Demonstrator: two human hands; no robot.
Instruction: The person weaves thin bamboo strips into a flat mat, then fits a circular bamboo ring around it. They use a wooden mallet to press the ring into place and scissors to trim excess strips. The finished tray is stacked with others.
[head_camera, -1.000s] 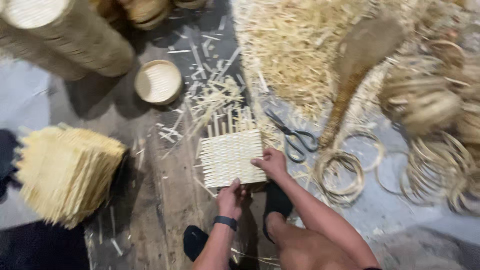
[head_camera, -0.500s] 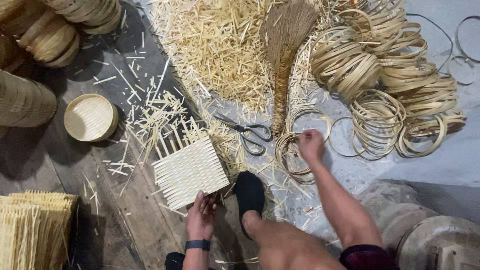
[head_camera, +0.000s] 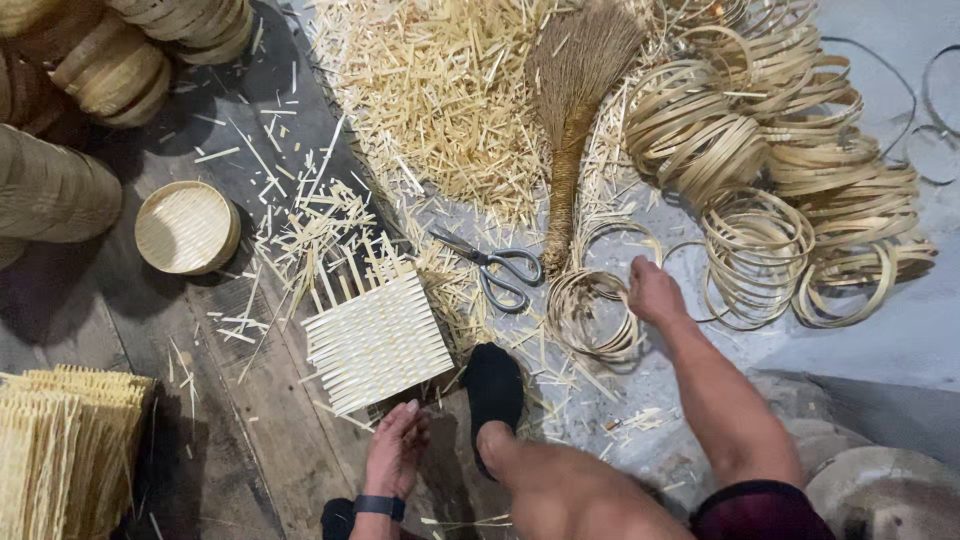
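Observation:
A square woven bamboo mat (head_camera: 378, 340) with loose strip ends lies on the floor in front of me. My left hand (head_camera: 395, 450) rests at its near edge, fingers loosely bent, touching or just short of the mat. My right hand (head_camera: 654, 291) reaches right and closes over a small stack of thin bamboo rings (head_camera: 595, 312). A foot in a black sock (head_camera: 493, 390) sits beside the mat's near right corner. Scissors (head_camera: 500, 270) lie between the mat and the rings.
A straw hand broom (head_camera: 572, 110) lies on a heap of bamboo offcuts (head_camera: 440, 100). Piles of bamboo rings (head_camera: 790, 180) fill the right. A small round basket (head_camera: 186, 227) and stacked baskets (head_camera: 70, 130) are at left, stacked woven mats (head_camera: 65, 450) at lower left.
My right hand left the mat's right edge and moved right onto the stack of rings. My left hand stays at the mat's near edge. The view shifted rightward.

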